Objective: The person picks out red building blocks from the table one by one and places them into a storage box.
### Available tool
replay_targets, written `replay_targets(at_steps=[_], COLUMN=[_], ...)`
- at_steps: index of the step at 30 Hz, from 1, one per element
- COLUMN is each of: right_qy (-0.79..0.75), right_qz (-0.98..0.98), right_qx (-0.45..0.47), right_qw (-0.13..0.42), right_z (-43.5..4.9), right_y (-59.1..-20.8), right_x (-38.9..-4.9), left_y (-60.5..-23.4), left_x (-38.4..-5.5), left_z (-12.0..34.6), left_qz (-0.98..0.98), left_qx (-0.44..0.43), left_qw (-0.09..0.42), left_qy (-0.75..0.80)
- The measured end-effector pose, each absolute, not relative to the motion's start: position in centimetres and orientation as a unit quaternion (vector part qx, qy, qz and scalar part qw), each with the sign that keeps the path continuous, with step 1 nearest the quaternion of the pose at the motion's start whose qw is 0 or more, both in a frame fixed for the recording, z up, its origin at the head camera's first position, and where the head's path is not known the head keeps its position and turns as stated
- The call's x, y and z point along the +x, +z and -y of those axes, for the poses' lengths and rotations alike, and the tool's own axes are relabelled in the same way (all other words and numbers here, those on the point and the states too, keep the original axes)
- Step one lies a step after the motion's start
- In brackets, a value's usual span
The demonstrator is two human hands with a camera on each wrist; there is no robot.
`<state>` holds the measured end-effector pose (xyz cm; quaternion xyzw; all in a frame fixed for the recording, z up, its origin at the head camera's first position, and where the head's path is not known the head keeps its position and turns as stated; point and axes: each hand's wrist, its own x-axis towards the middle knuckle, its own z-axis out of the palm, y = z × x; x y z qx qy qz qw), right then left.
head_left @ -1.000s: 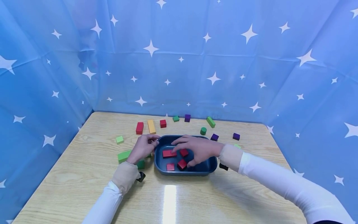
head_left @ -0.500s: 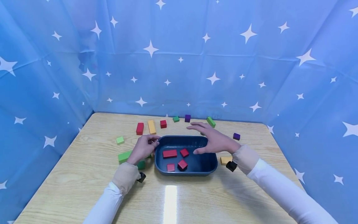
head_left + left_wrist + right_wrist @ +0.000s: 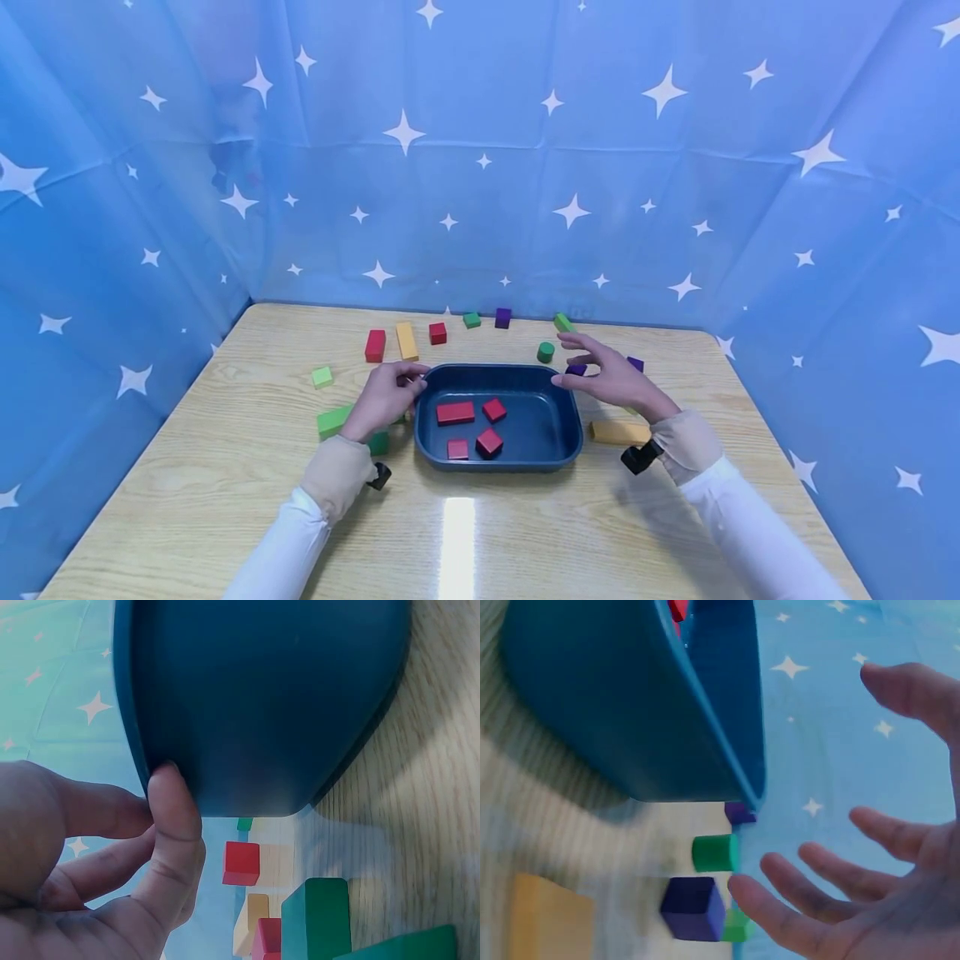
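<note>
A dark blue tray [image 3: 540, 417] sits mid-table with red blocks inside, among them a long one [image 3: 455, 413] and a tilted cube [image 3: 489, 442]. At its left end my left hand [image 3: 384, 400] pinches the rim between thumb and fingers; in the left wrist view, one fingertip [image 3: 174, 795] lies against the tray wall. My right hand [image 3: 611, 375] hovers at the tray's right back corner, holding nothing. Its fingers are spread and slightly bent in the right wrist view. Beneath it, a purple cube [image 3: 693, 908] and a green cylinder [image 3: 715, 853] stand near the tray.
Behind the tray are a red block [image 3: 376, 345], an orange block [image 3: 407, 341], a red cube [image 3: 437, 333] and a purple cube [image 3: 503, 317]. Green blocks [image 3: 333, 421] lie by the left wrist. An orange block [image 3: 617, 432] lies right of the tray. Starry blue cloth surrounds the table.
My right hand has moved right and back, from over the red blocks inside the tray to beyond its right corner. The left hand keeps its place on the rim.
</note>
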<state>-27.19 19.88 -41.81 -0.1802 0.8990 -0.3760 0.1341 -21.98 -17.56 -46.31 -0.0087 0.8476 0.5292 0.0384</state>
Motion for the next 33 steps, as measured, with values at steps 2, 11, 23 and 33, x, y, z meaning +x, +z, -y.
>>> replay_targets(at_steps=[2,11,23,33], right_qy=[-0.386,-0.493,-0.517,-0.506], right_qz=[-0.896,-0.839,-0.827,-0.839], right_qx=[-0.172,-0.132,-0.063,-0.049], right_qw=[0.141,0.191,0.213,0.193], right_z=[-20.2,-20.8,-20.2,-20.3], right_y=[-42.2,-43.6,-45.2,-45.2], right_x=[-27.1,-26.8,-26.7,-26.4], left_y=[-46.3,-46.3,-46.2,-46.3], left_x=[-21.9,-21.9,-21.8,-21.7], left_z=[17.5,17.6,17.6,17.3], left_qz=[-0.847,-0.848,-0.846,-0.844], left_qx=[-0.009,-0.006,-0.019,-0.013], left_qw=[0.039,0.033,0.042,0.035], left_qy=[0.530,0.529,0.532,0.536])
